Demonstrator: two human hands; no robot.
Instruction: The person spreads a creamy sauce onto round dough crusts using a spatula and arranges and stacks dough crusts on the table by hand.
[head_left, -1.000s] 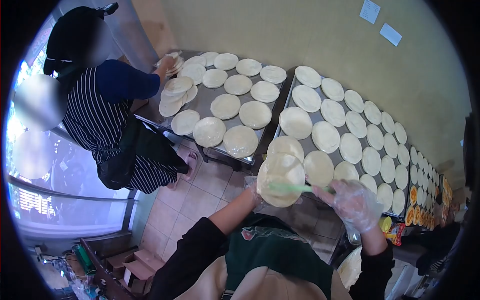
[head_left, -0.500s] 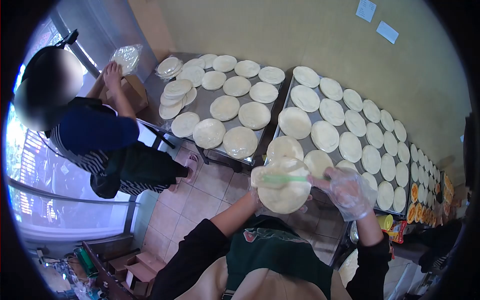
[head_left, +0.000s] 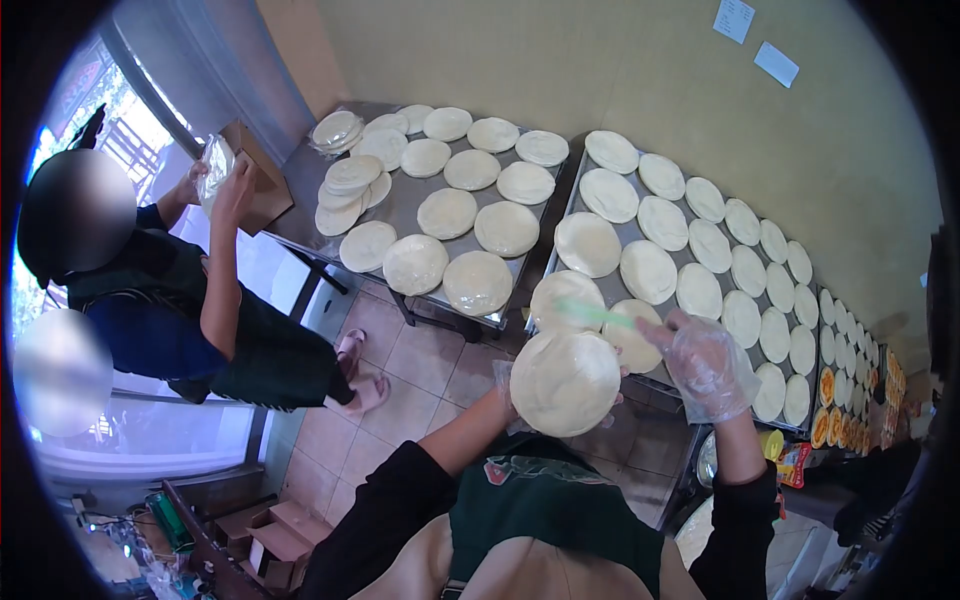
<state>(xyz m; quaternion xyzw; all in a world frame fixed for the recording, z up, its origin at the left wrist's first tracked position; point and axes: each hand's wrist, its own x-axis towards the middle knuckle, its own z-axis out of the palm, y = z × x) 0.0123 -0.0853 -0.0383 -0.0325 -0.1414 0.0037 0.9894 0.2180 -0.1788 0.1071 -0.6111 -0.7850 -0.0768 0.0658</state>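
A round pale dough disc (head_left: pixel 566 383) rests on my left hand (head_left: pixel 507 388), which is gloved in clear plastic and mostly hidden beneath it. My right hand (head_left: pixel 708 368), also in a clear plastic glove, is closed round the handle of a green spatula (head_left: pixel 590 312). The spatula's blurred blade is over a dough disc (head_left: pixel 567 300) on the table, just beyond the held disc. Several flat discs lie in rows on the metal table (head_left: pixel 633 232) in front of my hands.
A co-worker (head_left: pixel 150 310) at the left holds a plastic-wrapped packet (head_left: pixel 216 172) near a cardboard box (head_left: pixel 258 185). Another metal table (head_left: pixel 400 205) bears stacked and single discs. A red and yellow packet (head_left: pixel 793 465) and a yellow container (head_left: pixel 771 443) are at the right.
The green spatula has moved off the held disc, up and away from me. The co-worker has leaned back from the table and lifted a wrapped packet beside the box.
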